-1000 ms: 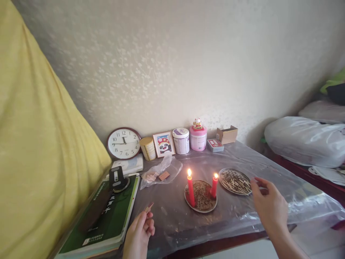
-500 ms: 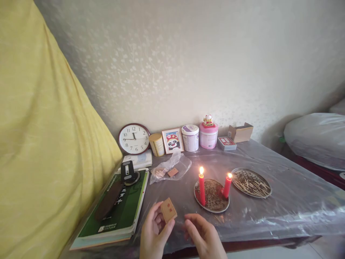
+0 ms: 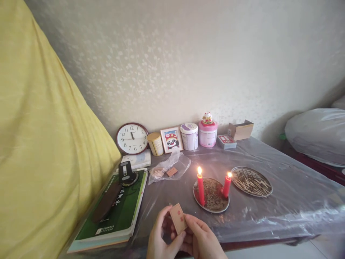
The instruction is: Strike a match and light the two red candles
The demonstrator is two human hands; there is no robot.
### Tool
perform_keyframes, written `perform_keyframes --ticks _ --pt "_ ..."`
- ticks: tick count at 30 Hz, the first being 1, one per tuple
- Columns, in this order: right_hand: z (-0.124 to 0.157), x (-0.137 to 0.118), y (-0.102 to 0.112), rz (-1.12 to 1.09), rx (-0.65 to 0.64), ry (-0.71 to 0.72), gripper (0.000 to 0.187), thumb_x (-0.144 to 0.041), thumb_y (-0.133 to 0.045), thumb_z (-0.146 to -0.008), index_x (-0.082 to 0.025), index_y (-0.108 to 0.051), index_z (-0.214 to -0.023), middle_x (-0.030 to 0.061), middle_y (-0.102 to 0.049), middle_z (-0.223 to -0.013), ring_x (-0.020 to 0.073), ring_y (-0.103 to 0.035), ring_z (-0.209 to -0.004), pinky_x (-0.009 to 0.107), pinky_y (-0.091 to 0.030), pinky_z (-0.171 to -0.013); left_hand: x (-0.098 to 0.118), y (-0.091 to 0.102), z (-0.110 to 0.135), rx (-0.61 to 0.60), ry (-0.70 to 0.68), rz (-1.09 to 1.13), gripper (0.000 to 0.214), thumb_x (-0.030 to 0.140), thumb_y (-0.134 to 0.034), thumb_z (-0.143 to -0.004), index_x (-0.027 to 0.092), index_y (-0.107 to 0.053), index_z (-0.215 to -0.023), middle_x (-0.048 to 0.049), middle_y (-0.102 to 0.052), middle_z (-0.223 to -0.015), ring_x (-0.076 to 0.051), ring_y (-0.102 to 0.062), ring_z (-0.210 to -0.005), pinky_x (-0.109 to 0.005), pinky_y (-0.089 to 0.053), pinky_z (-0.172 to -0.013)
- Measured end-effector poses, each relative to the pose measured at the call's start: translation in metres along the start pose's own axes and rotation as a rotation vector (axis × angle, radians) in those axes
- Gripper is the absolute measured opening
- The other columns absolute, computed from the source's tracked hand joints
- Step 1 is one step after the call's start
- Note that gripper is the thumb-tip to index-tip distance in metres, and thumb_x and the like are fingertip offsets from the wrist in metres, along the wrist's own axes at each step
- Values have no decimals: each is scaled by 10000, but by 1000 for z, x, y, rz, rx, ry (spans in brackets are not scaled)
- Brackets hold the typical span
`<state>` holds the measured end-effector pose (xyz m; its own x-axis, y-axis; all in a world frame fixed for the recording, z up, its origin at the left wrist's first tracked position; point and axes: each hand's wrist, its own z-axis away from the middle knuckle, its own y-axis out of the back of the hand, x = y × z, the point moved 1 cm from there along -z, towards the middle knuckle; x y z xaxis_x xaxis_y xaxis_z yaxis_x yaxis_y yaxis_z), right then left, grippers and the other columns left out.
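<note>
A small tan matchbox [image 3: 178, 218] with red characters on its face is tilted in front of me, low in the middle of the view. My left hand [image 3: 163, 235] is closed around its left side and lower edge, fingers behind it. At the box's right edge, the thumb and fingers of my right hand [image 3: 201, 235] press against it; its lower fingers are partly hidden. Beyond my hands, a round metal tray [image 3: 214, 208] carries a taller red candle [image 3: 201, 190] and a shorter red candle [image 3: 226, 186], both burning.
Many matchsticks lie on a second round tray [image 3: 252, 181] to the right. A plastic bag [image 3: 185, 163] holds another small box [image 3: 171, 171]. Green books [image 3: 107, 216] lie left, under a dark object. A clock [image 3: 132, 139], tins and a framed picture [image 3: 171, 139] line the wall.
My right hand has moved left onto the matchbox and now touches its right edge. My left hand has shifted slightly right with the box, which stands more steeply.
</note>
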<state>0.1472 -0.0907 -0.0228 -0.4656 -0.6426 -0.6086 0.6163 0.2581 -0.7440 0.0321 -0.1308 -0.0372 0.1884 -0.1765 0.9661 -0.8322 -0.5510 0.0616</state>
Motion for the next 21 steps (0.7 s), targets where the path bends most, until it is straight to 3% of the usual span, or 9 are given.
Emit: perform_keyframes --ticks 6,11,15,18,21 --pt "6 -10 -3 109 66 63 528 -566 -764 -650 -176 -697 -1000 58 -735 -783 180 -681 -658 275 -501 -626 -1 -3 0 -50 30 90 565 419 -756 -634 194 -609 -1131 -165 -702 -1087 -329 -653 -965 -417 -527 -813" --pt "10 -19 -6 525 83 362 379 -501 -732 -720 -175 -737 -913 79 -744 -898 250 -670 -876 338 -502 -812 6 -4 -5 -66 125 243 448 408 -742 -673 196 -648 -1056 -127 -737 -947 -277 -678 -860 -362 -536 -745" --pt "10 -16 -4 805 100 514 270 -430 -695 -773 -200 -727 -910 78 -711 -931 235 -664 -846 309 -528 -754 13 -3 -8 -45 170 317 417 391 -775 -640 190 -682 -995 -101 -741 -854 -262 -683 -812 -345 -535 -717" --pt "7 -10 4 832 134 595 260 -387 -700 -768 -213 -706 -962 81 -691 -998 239 -658 -899 301 -544 -759 16 -3 -9 -44 197 347 434 394 -791 -614 181 -687 -978 -115 -750 -883 -267 -691 -789 -359 -543 -712" --pt "3 -5 11 748 175 567 367 -367 -727 -745 -206 -658 -1067 101 -685 -1061 265 -650 -995 345 -540 -849 14 -2 -8 -19 191 300 440 383 -803 -594 189 -686 -972 -123 -751 -936 -280 -696 -822 -371 -550 -741"
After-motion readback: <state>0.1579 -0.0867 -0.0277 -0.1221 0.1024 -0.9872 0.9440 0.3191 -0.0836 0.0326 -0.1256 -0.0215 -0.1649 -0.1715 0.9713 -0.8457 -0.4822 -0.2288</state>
